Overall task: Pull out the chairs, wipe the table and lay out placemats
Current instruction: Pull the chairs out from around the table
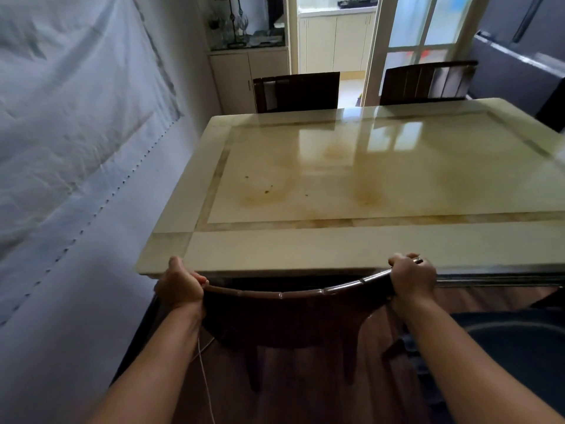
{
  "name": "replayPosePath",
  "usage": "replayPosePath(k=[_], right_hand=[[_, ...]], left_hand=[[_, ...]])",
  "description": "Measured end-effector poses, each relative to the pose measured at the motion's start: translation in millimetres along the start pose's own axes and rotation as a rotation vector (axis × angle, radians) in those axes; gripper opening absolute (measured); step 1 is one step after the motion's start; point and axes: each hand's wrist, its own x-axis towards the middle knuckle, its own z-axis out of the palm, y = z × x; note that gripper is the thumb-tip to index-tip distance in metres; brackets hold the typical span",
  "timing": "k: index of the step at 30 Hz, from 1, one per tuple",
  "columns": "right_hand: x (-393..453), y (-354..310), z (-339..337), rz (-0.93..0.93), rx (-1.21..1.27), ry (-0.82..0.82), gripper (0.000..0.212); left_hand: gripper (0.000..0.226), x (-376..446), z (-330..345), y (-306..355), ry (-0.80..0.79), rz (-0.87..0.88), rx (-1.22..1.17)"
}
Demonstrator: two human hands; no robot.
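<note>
A person stands at the near edge of a pale stone table (351,249), both hands wrapped around the curved top rail of a dark wooden chair (293,313) tucked close under it. The left hand (180,287) grips the rail's left end, the right hand (412,278) its right end. This looks like the first step, pulling out chairs. Next comes a straight backward pull. Two more chairs (298,91) stand at the far side; brownish stains (263,194) await wiping.

Three dark chairs, near (293,313), far-left (298,91) and far-right (426,82), surround one table (336,246); two hands.
</note>
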Motion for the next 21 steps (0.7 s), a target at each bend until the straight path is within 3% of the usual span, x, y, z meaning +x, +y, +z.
replayPosePath(k=[4,9,15,19,21], right_hand=[[5,1,17,-0.038,-0.020,0.026,0.007],[3,13,19,-0.030,0.020,0.011,0.016],[-3,13,16,0.004,0.007,0.001,0.011],[-19,7,11,0.008,-0.101,-0.044,0.050],[-28,7,6,-0.022,-0.138,-0.079,0.067]], left_hand=[[0.058,28,9,0,0.026,0.020,0.044],[0.057,28,5,-1,0.057,0.031,0.092],[0.057,9,2,8,0.094,0.024,0.238],[0.040,-10,-5,12,0.050,0.048,0.337],[0.050,-21,-12,10,-0.026,0.028,0.353]])
